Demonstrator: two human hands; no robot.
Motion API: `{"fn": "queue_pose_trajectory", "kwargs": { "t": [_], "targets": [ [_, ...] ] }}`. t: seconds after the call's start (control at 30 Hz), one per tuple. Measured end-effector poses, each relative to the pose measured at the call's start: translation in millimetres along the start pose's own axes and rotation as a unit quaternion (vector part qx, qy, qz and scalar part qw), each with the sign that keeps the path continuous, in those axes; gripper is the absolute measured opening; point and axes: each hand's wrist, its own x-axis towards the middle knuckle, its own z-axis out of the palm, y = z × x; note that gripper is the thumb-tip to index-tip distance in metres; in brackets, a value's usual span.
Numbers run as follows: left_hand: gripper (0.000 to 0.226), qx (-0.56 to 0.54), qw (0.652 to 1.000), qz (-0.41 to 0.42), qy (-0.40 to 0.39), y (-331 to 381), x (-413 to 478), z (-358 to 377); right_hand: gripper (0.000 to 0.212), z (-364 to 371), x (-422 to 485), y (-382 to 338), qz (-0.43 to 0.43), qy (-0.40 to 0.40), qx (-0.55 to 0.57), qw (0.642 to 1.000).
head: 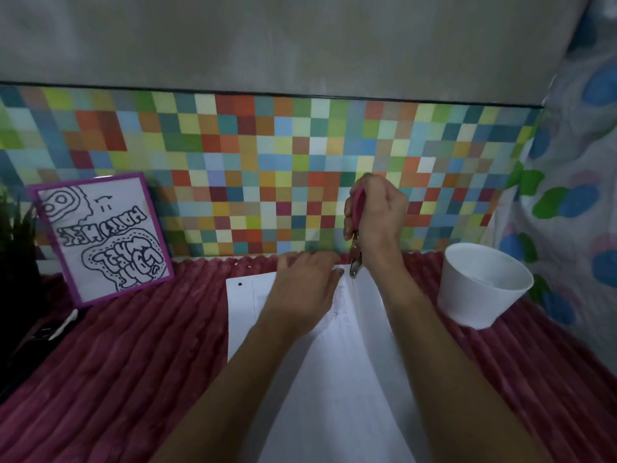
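— Where is the paper [350, 379]?
— Under the left hand [303, 282], which presses flat on it. The right hand [377, 215] grips scissors [355, 259] at its 12 o'clock edge.
— Risk?
— Blades may nick the left fingertips (very near), or the bowed paper slips and tears.

place: home, likely bedroom | cues: plush blanket [133, 362], framed doodle [100, 235], dotted fabric [574, 162]

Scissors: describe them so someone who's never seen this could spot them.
Below the multicoloured checkered wall lies a ribbed red cloth with a white sheet of paper on it. At the sheet's far edge, the right hand grips the scissors, blades pointing down onto the paper beside the left hand. Their pink handle and metal blades set them apart from the white cup.
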Motion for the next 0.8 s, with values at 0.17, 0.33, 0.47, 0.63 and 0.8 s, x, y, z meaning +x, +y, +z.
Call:
{"fn": "queue_pose_trajectory", "kwargs": {
  "t": [0.17,0.33,0.47,0.63,0.8],
  "targets": [
    [0.025,-0.046,0.999,-0.015,-0.01,1.1,4.8,3.8,0.034,-3.3,1.7,-2.2,-0.003,-0.002,0.006,1.0],
    [0.026,-0.078,0.997,-0.008,0.009,3.0,4.6,7.4,0.035,-5.7,2.4,-4.6,0.02,-0.016,0.013,1.0],
    [0.024,-0.095,0.995,0.002,0.021,3.2,2.2,9.0,0.037,-6.5,2.9,-7.1,0.076,-0.038,-0.002,0.996],
    [0.022,-0.077,0.997,0.002,0.025,4.2,2.9,9.4,0.038,-5.9,3.2,-10.5,0.12,-0.074,-0.036,0.989],
    [0.021,-0.079,0.996,-0.007,0.047,5.4,-0.6,10.0,0.036,-4.7,7.1,-12.4,0.151,-0.06,-0.036,0.986]
  ]
}}
